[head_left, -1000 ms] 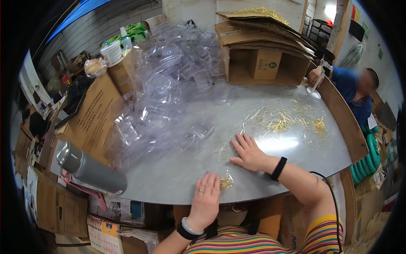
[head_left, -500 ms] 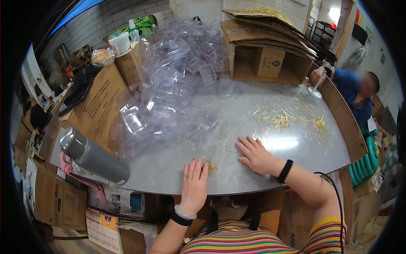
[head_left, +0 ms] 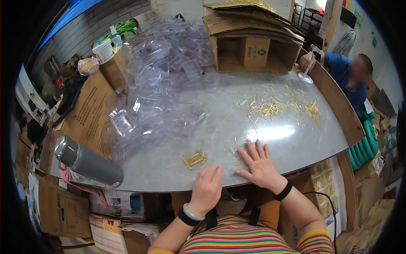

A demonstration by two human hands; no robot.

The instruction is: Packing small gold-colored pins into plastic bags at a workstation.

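A small bundle of thin gold pin-like pieces (head_left: 195,159) lies near the table's front edge. Just to its lower right is my left hand (head_left: 207,188), its fingers curled and pressed together; whatever they may hold is hidden. My right hand (head_left: 259,164) rests palm down on the grey tabletop (head_left: 169,171), fingers spread. A few loose thin pieces (head_left: 231,148) lie beside its fingertips. Farther off, a scattered heap of the same gold pieces (head_left: 270,108) covers the right part of the table, with a smaller clump (head_left: 313,110) to its right.
Clear plastic boxes (head_left: 169,72) are heaped at the back left. A grey flask (head_left: 89,161) stands at the left edge. An open cardboard box (head_left: 277,55) sits at the back. Beyond the right cardboard wall (head_left: 338,103), a person in blue (head_left: 349,76) touches a white stand (head_left: 305,78).
My left hand has come off the gold bundle, moved right and toward me, and curled its fingers. My right hand stays flat, slightly nearer the table edge. The whole view has shifted.
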